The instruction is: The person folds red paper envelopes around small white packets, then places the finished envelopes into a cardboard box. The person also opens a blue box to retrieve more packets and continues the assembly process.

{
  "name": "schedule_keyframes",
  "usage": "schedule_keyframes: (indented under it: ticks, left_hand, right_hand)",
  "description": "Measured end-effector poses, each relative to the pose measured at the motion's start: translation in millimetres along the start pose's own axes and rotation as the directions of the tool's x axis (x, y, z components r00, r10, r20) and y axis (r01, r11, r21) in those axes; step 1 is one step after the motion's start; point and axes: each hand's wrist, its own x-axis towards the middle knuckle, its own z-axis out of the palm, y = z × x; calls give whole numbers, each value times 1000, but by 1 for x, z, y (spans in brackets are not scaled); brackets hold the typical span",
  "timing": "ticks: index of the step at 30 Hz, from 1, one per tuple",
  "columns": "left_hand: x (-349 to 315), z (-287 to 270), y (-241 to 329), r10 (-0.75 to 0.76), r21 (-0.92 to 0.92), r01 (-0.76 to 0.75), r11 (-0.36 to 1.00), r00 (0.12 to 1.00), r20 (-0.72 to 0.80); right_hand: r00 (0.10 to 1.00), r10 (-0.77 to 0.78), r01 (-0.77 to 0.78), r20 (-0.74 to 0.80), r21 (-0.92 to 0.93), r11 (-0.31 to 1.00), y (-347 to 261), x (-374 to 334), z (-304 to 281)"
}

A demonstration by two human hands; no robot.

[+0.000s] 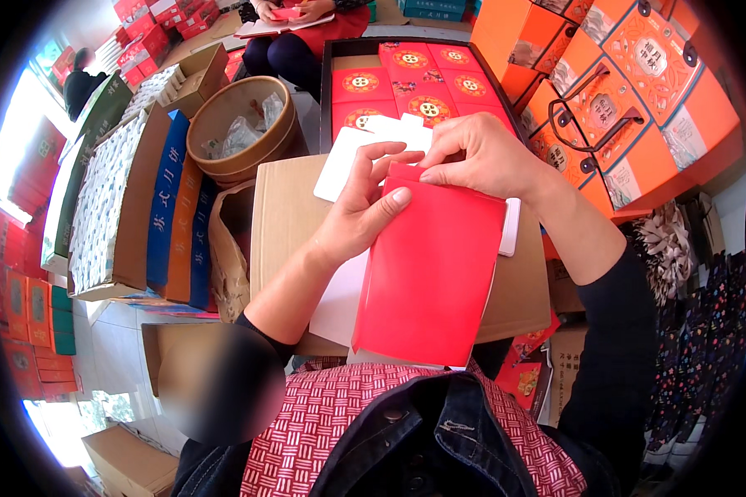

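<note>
A flat-sided red cardboard box [431,269] stands tilted in front of me, its plain face toward me. My left hand [358,207] holds its upper left edge, thumb against the front and the other fingers behind the top. At the upper end, a short red flap [405,171] sticks up, and my right hand [482,153] pinches the box's top edge beside it with thumb and forefinger. Behind the hands lie white card pieces [340,166] on a brown cardboard carton [286,207], partly covered by my hands and the box.
Beyond the carton, a black-rimmed tray [326,87] holds several red patterned boxes [360,83]. To the left stand a round tub [240,166] with plastic bags and a carton of white packets [116,199]. Orange gift boxes [651,108] are stacked at right. Another person's hands [302,12] work at the far side.
</note>
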Motion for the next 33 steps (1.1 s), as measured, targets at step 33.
schedule_keyframes:
  ticks: [33]
  left_hand:
    - [-3, -7, -6, 67, 118, -67, 991, 998, 1]
  right_hand:
    - [991, 62, -36, -117, 219, 975, 9, -13, -12]
